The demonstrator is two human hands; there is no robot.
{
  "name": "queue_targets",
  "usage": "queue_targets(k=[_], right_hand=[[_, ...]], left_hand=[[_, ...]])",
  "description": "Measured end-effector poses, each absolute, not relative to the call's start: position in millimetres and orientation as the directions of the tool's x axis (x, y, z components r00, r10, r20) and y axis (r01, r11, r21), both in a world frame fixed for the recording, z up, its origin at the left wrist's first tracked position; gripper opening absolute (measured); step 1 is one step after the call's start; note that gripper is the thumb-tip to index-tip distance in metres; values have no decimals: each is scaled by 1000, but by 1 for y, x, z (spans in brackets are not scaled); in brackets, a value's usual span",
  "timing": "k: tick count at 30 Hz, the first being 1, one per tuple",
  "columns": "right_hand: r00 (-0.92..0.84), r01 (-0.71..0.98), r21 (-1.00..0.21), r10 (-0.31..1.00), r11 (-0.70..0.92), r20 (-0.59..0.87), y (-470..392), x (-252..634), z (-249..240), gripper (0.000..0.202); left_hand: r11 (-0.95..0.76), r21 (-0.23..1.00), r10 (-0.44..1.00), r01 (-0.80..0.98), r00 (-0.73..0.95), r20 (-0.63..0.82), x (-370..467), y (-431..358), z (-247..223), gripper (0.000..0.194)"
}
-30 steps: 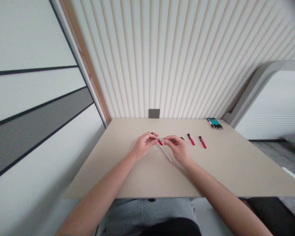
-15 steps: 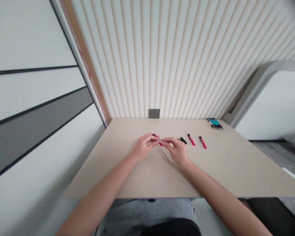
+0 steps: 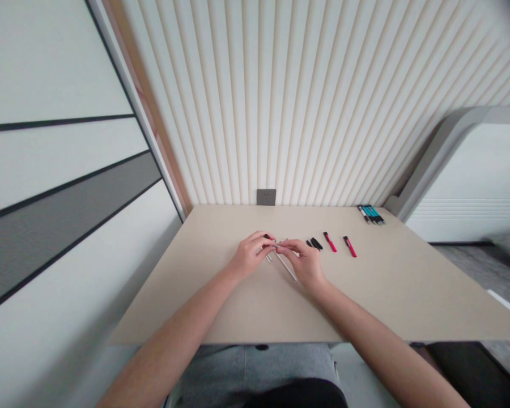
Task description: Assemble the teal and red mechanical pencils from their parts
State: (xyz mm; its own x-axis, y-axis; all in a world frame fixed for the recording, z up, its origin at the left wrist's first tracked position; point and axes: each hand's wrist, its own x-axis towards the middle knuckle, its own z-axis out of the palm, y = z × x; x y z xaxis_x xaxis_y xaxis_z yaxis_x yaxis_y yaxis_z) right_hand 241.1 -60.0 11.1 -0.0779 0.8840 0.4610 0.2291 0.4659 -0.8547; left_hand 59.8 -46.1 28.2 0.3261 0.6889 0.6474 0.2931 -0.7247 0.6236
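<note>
My left hand point(image 3: 249, 256) and my right hand point(image 3: 305, 260) meet over the middle of the table, fingertips pinched close together. Between them is a tiny piece, mostly covered by the fingers, so I cannot make out what it is. A thin white rod point(image 3: 287, 268) slants down to the right from just below the fingertips. Shorter white sticks point(image 3: 269, 258) show beside my left fingers. Behind the left fingertips a black and red piece point(image 3: 268, 236) peeks out, partly hidden. Several small black pieces, like pen caps point(image 3: 317, 243), lie just right of my right hand.
Two red pens with black ends, one nearer point(image 3: 330, 242) and one farther right point(image 3: 349, 246), lie on the beige table point(image 3: 221, 306). A row of several teal and black pens point(image 3: 370, 215) rests at the back right corner. A wall socket point(image 3: 266, 197) sits behind the table.
The red bit seen between my fingertips before is now covered. My right fingers have shifted slightly, showing more of the black pieces. The pens have stayed put.
</note>
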Motion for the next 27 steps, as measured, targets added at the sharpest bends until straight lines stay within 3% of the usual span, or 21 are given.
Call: queue_targets(k=[6, 11, 16, 20, 23, 27], right_hand=[[-133, 208, -834, 859, 511, 494, -60, 240, 9, 19], [-125, 284, -819, 866, 498, 483, -60, 243, 17, 22], [-68, 515, -735, 875, 442, 479, -48, 264, 23, 24], [-189, 706, -616, 932, 349, 311, -39, 281, 17, 20], [-217, 757, -573, 948, 314, 233, -40, 282, 12, 14], [-217, 770, -579, 963, 268, 158, -44, 279, 10, 12]], left_hand=[[-722, 625, 692, 295, 305, 655, 58, -45, 26, 12], [-685, 685, 727, 248, 303, 616, 58, -48, 31, 12], [-536, 834, 842, 127, 7, 540, 41, -38, 38, 19], [-410, 911, 872, 48, -274, 406, 18, -21, 35, 26], [-371, 929, 860, -1, -377, 343, 8, -11, 27, 29], [-335, 938, 881, -91, -383, 277, 8, -8, 21, 32]])
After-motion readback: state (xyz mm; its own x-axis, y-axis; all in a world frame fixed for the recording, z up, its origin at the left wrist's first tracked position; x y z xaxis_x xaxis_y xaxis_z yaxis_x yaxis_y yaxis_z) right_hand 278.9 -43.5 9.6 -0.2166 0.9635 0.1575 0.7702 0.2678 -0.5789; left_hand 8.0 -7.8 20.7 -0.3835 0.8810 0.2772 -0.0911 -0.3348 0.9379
